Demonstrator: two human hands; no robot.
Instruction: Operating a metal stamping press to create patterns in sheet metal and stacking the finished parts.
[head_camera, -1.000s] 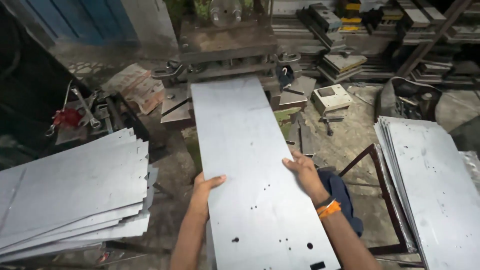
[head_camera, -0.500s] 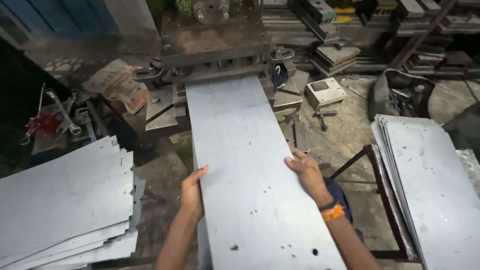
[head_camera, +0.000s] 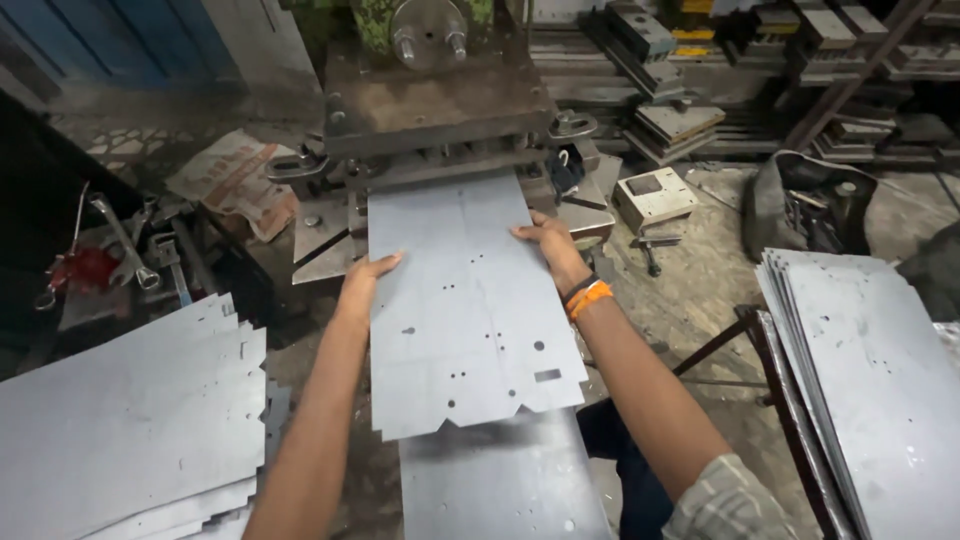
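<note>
A plain grey steel sheet (head_camera: 500, 490) is seen nearest, lying flat at the bottom edge. On top of it a punched metal sheet (head_camera: 465, 300) is laid, small holes and a notched near edge showing, with its far end tucked under the press (head_camera: 435, 100). The left hand (head_camera: 362, 280) is laid flat along the sheet's left edge, fingers held together and stretched forward. The right hand (head_camera: 545, 240) is set on the right edge near the far end, fingers curled over the rim; an orange wristband (head_camera: 585, 297) is worn just behind it.

A stack of cut sheets (head_camera: 130, 420) is piled on the left, another stack (head_camera: 870, 380) leans on the right beside a dark frame (head_camera: 730, 345). A red tool and spanners (head_camera: 110, 260) are spotted further left. A crumpled tan printed sack (head_camera: 235, 180) is slumped left of the press, and a small beige box (head_camera: 655, 197) sits on the floor to its right. Shelves (head_camera: 760, 60) of stacked metal parts are packed along the back.
</note>
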